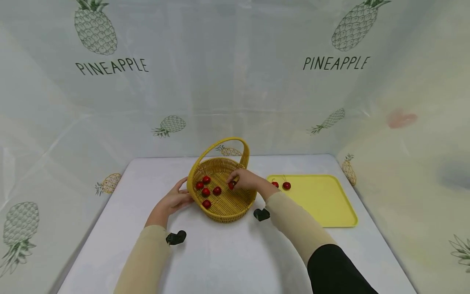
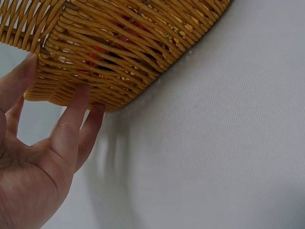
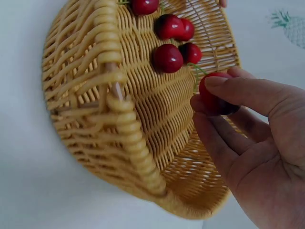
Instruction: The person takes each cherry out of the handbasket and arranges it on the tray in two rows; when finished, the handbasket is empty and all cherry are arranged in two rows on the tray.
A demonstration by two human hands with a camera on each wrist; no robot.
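Observation:
A round yellow wicker basket (image 1: 229, 214) with a tall arched handle stands on the table, with several red cherries (image 1: 206, 192) inside, mostly on its left. My right hand (image 1: 247, 181) is over the basket's right half. It pinches one dark red cherry (image 3: 218, 93) between thumb and fingers, above the woven bottom. A thin green stem shows beside that cherry. My left hand (image 1: 178, 199) is at the basket's left side. In the left wrist view, the extended, spread fingers (image 2: 69, 131) touch the outer wicker wall.
To the right lies a yellow tray (image 1: 330, 204), with two stemmed cherries (image 1: 287, 185) near its left end, partly beside my right forearm. A white cloth (image 1: 216, 253) covers the table. A pineapple-print sheet (image 1: 235, 81) hangs behind and around it.

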